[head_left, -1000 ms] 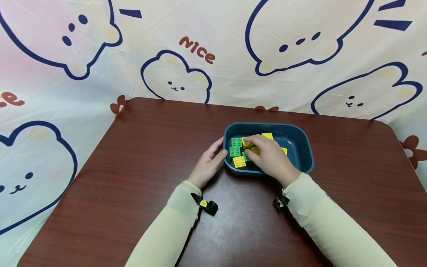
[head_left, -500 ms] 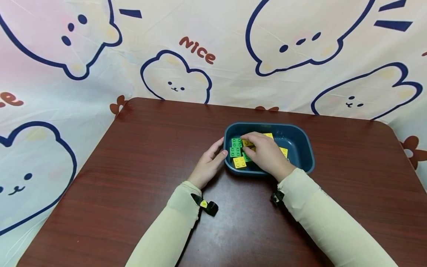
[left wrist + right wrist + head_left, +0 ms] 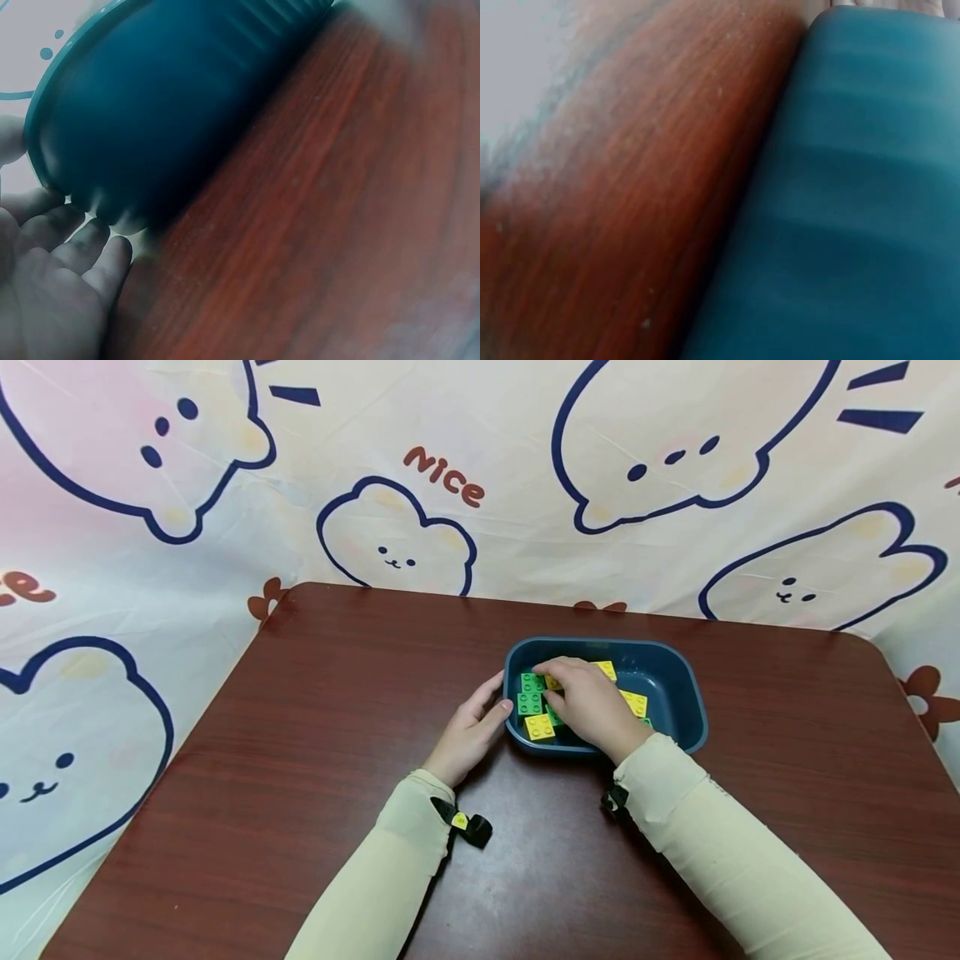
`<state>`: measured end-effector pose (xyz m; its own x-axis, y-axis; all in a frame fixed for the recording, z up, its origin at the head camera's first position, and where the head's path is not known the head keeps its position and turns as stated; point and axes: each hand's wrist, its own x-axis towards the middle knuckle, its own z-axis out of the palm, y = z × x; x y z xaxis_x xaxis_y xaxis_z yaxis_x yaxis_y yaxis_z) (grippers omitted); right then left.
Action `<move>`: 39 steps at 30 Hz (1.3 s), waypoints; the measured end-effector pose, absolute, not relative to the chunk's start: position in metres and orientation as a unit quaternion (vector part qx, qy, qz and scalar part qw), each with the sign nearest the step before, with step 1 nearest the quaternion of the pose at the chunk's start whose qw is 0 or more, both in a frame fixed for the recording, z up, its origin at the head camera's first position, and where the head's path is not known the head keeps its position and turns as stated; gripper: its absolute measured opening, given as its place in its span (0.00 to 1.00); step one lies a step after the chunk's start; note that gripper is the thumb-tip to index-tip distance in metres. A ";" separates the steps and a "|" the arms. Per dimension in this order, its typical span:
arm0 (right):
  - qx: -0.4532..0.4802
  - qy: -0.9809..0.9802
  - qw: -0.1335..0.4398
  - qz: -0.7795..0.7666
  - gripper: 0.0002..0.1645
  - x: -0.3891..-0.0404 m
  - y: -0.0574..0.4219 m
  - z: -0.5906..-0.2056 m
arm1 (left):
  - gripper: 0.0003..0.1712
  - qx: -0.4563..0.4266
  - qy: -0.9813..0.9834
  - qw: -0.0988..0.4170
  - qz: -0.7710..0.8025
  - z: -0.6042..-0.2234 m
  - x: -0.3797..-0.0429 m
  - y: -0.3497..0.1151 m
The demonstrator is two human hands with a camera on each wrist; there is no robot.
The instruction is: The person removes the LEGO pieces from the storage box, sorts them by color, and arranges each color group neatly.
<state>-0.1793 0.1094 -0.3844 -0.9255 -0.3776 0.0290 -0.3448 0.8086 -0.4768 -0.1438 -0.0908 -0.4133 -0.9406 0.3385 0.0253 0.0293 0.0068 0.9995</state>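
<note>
Leftward, green studded bricks (image 3: pixel 529 703) lay beside the right hand (image 3: pixel 592 706), its grip unclear; the left hand (image 3: pixel 467 735), unclenched, touched the tub (image 3: pixel 678 697)

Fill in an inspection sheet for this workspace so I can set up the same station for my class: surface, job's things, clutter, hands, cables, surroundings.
Surface: brown wood-grain table, with a glossy patch near the person.
Job's things: blue tray on the table; green bricks and yellow bricks inside, some hidden by a hand.
Clutter: nothing seen.
Hands: left hand touches the tray's outer end; right hand is over the bricks, but whether it grips one cannot be told. Black bands at both wrists.
Cables: nothing seen.
Surroundings: pale backdrop with cartoon animals, flowers and the word "Nice".
</note>
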 end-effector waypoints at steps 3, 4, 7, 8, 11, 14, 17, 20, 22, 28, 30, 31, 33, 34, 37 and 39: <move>-0.185 0.951 0.041 -0.244 0.24 -0.181 0.109 -0.384 | 0.30 0.128 0.700 0.111 0.693 -0.412 -0.143 -0.090; -0.182 0.951 0.044 -0.245 0.25 -0.181 0.108 -0.384 | 0.30 0.128 0.701 0.112 0.693 -0.412 -0.143 -0.090; -0.176 0.951 0.053 -0.249 0.25 -0.183 0.108 -0.384 | 0.30 0.128 0.701 0.111 0.693 -0.412 -0.143 -0.090; -0.174 0.951 0.056 -0.250 0.25 -0.183 0.108 -0.384 | 0.30 0.128 0.702 0.110 0.692 -0.412 -0.143 -0.090; -0.163 0.949 0.069 -0.259 0.25 -0.185 0.108 -0.383 | 0.30 0.126 0.702 0.110 0.692 -0.415 -0.145 -0.090; -0.149 0.948 0.086 -0.269 0.26 -0.186 0.108 -0.382 | 0.30 0.124 0.704 0.110 0.690 -0.426 -0.150 -0.090; -0.136 0.946 0.102 -0.275 0.27 -0.189 0.107 -0.381 | 0.30 0.123 0.706 0.108 0.689 -0.439 -0.156 -0.091; -0.126 0.946 0.114 -0.277 0.27 -0.192 0.107 -0.381 | 0.30 0.125 0.705 0.104 0.690 -0.443 -0.156 -0.092; -0.124 0.946 0.119 -0.274 0.27 -0.194 0.106 -0.381 | 0.30 0.128 0.702 0.103 0.693 -0.443 -0.156 -0.092; -0.128 0.949 0.125 -0.258 0.28 -0.198 0.105 -0.382 | 0.30 0.130 0.701 0.100 0.694 -0.442 -0.155 -0.092; -0.129 0.950 0.123 -0.256 0.28 -0.198 0.104 -0.383 | 0.30 0.128 0.704 0.098 0.691 -0.442 -0.155 -0.092; -0.130 0.950 0.122 -0.255 0.28 -0.198 0.104 -0.383 | 0.30 0.128 0.704 0.098 0.691 -0.442 -0.155 -0.092; -0.136 0.952 0.119 -0.248 0.29 -0.198 0.104 -0.383 | 0.30 0.130 0.703 0.097 0.692 -0.442 -0.155 -0.092; -0.140 0.953 0.115 -0.242 0.30 -0.197 0.104 -0.383 | 0.30 0.130 0.704 0.095 0.692 -0.442 -0.155 -0.092; -0.151 0.957 0.105 -0.225 0.31 -0.196 0.103 -0.382 | 0.30 0.134 0.702 0.093 0.693 -0.442 -0.155 -0.092; -0.155 0.958 0.100 -0.219 0.31 -0.195 0.103 -0.382 | 0.31 0.133 0.703 0.094 0.692 -0.443 -0.155 -0.092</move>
<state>-0.1947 0.1030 -0.3824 -0.9317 -0.3414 -0.1241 -0.2534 0.8556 -0.4514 -0.1550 -0.0917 -0.4427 -0.9469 0.3173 0.0530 0.0581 0.0066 0.9983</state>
